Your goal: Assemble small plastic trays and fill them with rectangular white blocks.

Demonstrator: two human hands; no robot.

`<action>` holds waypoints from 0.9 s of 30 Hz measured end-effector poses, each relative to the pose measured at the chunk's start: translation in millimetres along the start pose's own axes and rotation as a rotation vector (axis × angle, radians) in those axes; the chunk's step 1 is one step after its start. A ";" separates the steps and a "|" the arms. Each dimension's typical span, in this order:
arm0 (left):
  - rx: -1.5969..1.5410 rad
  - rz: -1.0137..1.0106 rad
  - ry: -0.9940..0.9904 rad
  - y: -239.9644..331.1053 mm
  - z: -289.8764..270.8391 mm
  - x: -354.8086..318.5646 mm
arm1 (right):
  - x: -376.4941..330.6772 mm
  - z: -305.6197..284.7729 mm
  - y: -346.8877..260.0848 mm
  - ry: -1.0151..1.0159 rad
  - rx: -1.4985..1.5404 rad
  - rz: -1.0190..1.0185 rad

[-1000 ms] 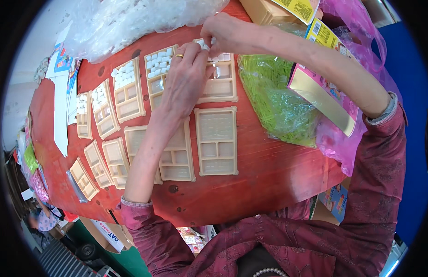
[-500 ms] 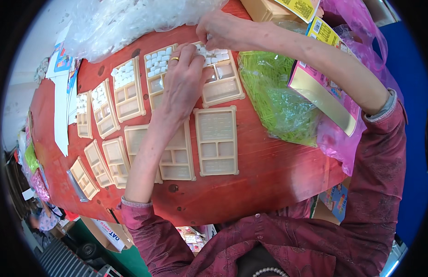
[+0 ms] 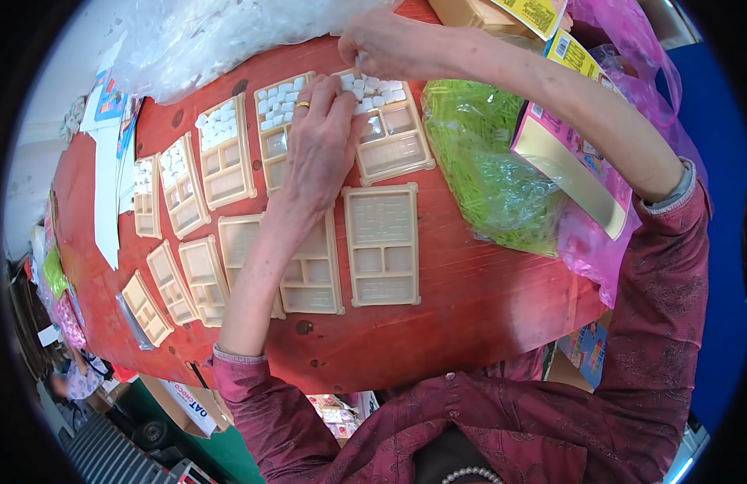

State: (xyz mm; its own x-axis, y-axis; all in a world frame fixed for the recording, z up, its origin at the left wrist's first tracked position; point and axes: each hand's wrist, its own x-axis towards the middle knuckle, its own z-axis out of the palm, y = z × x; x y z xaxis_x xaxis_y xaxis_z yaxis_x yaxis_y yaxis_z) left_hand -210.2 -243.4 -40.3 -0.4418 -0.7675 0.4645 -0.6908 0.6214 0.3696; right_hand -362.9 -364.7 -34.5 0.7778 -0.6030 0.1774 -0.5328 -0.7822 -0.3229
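Over the top right cream compartment tray (image 3: 394,157), my left hand (image 3: 319,141), with a gold ring, lies palm down with fingers stretched and thumb apart. Its fingertips touch white block-shaped pieces (image 3: 379,95) in the tray's large upper compartment. Just beyond that tray's far edge, my right hand (image 3: 381,50) is closed in a pinch; a whitish bit shows at its fingertips, too small to name. Beside it on the left, partly under my left hand, lies another tray (image 3: 274,149) with white pieces in its upper part.
More part-filled trays (image 3: 227,169) continue leftward; a nearer row of trays (image 3: 383,234) holds no pieces. A large clear bag (image 3: 228,40) of white material lies at the far edge. Right are a bag of green pieces (image 3: 486,161), a pink plastic bag (image 3: 587,258) and printed cards (image 3: 563,161).
The view has shifted slightly, with the right-hand trays and the green bag a little further right. Both hands hold nearly the same places; my right hand is still pinched.
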 end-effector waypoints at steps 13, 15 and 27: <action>0.019 -0.012 -0.014 -1.1 3.3 1.2 | -12.8 3.5 7.1 0.484 0.139 -0.316; 0.024 -0.021 -0.016 -3.3 2.0 -2.2 | -5.1 -6.7 -13.3 -0.011 0.170 0.017; 0.015 -0.003 0.002 0.1 4.7 -2.4 | -3.8 14.0 1.4 0.171 -0.069 -0.037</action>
State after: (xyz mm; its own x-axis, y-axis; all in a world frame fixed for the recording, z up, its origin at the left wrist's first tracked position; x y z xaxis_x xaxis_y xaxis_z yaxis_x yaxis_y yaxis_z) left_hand -211.8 -242.3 -45.2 -0.4384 -0.7691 0.4651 -0.7006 0.6166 0.3592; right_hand -361.9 -361.4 -48.7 0.7327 -0.5865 0.3451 -0.5309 -0.8099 -0.2493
